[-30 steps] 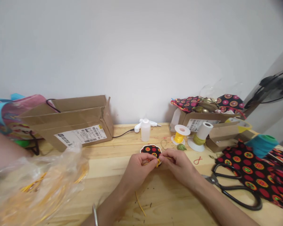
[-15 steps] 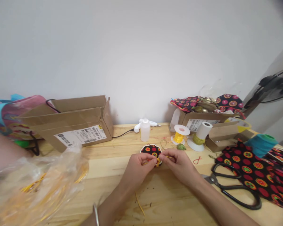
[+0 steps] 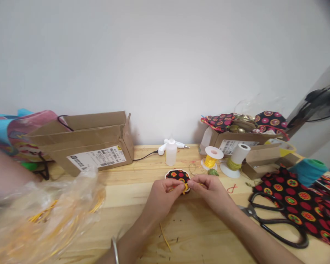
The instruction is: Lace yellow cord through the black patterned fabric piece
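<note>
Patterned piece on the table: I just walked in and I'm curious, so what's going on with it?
A person's left hand and right hand pinch yellow cord at the near edge of the dark patterned piece, fingertips close together. The fingers hide whether the cord is knotted. Black-handled scissors lie on the table to the right, in neither hand.

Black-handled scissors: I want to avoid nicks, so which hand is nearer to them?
Right. The right hand is left of the scissors, by the patterned patch; the left hand is also by the patch, but farther left.
</note>
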A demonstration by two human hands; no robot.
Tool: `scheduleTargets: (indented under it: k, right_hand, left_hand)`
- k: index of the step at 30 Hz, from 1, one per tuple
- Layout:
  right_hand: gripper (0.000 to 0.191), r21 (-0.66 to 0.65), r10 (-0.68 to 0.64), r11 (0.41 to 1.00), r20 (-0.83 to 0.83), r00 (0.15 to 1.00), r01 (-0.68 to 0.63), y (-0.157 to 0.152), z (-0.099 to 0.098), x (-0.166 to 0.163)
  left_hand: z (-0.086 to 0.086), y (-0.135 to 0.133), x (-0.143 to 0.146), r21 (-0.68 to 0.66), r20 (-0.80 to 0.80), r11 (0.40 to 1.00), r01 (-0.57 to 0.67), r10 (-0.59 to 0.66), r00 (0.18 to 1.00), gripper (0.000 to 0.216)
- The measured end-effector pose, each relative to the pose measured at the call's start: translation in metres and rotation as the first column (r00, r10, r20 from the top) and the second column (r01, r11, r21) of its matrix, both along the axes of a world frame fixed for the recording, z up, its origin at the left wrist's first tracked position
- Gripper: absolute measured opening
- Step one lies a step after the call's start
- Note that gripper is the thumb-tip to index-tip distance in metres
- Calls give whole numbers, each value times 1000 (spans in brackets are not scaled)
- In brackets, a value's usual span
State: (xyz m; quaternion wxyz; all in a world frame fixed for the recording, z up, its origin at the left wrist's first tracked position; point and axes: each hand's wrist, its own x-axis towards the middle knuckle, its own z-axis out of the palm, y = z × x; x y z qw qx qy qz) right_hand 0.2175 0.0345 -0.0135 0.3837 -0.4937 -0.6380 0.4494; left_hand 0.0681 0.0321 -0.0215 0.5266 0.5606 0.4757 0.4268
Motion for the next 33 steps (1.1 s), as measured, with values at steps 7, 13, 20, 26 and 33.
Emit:
scheduleTargets:
  k: [7,13,20,26,33]
  right_hand:
    - [24,105,-32,994,86,996,23,0,-3,-1]
    - [22,239,-73,970,142,987,38,1,-7,-1]
    - [21,248,-72,968,159,985,31,1,-5,0]
    - [22,294,-94,955,179,979,38,0,-5,0]
    - [22,250,-70,968,187,980,21,0,-7,0]
  left_hand:
    - [-3,0,-2,4,12,999,40,-40,999,20]
    - [-2,-1,-1,-14,22,1000,27,-27,999,17]
    - [-2,-1,0,-21,14,1000,-5,5,1000,17]
    - [-4,-1,-1,-5,13,1000,7,-7,1000,17]
    - [-4,-1,-1,-13,21,1000,14,-14,1000,16]
